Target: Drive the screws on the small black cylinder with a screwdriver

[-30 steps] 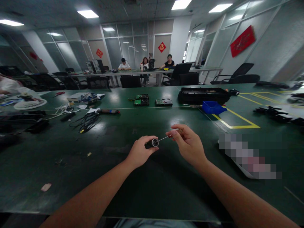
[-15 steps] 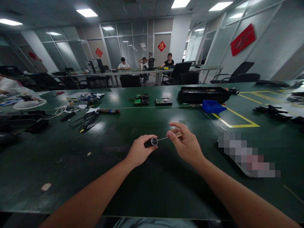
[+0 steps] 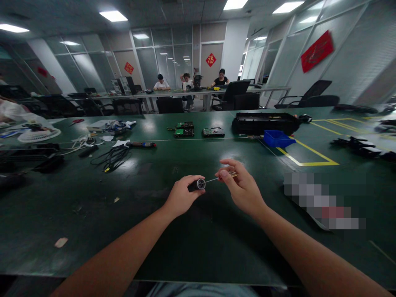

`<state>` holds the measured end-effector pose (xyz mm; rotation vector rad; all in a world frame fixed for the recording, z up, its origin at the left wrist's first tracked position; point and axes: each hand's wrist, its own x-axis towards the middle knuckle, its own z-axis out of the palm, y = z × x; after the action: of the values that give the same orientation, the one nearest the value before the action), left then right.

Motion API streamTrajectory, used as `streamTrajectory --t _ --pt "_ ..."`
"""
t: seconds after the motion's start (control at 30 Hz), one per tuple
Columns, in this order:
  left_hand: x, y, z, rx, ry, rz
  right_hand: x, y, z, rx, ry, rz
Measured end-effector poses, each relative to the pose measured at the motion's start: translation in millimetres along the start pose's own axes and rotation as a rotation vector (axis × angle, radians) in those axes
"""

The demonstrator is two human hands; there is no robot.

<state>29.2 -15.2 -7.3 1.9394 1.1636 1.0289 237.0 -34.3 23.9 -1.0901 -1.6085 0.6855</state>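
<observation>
Over the green table, my left hand is closed around a small black cylinder whose round silver end faces right. My right hand pinches a thin screwdriver with a yellowish handle. Its slim metal shaft points left, and the tip sits at the middle of the cylinder's silver end. Both hands hover just above the tabletop, a few centimetres apart.
A blue bin and a long black case stand at the back right by yellow floor-tape lines. Circuit boards, a black cable coil and a white fan lie further back. Three people sit at a far table.
The hands stay together in nearly the same place. My right fingers have shifted slightly on the screwdriver handle, as if turning it.
</observation>
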Motion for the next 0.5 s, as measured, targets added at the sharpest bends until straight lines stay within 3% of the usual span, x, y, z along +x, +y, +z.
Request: streamTrajectory --t 0.5 --pt "0.9 3.0 -0.5 0.005 0.000 -0.010 1.4 -0.9 1.5 0.149 0.028 0.035"
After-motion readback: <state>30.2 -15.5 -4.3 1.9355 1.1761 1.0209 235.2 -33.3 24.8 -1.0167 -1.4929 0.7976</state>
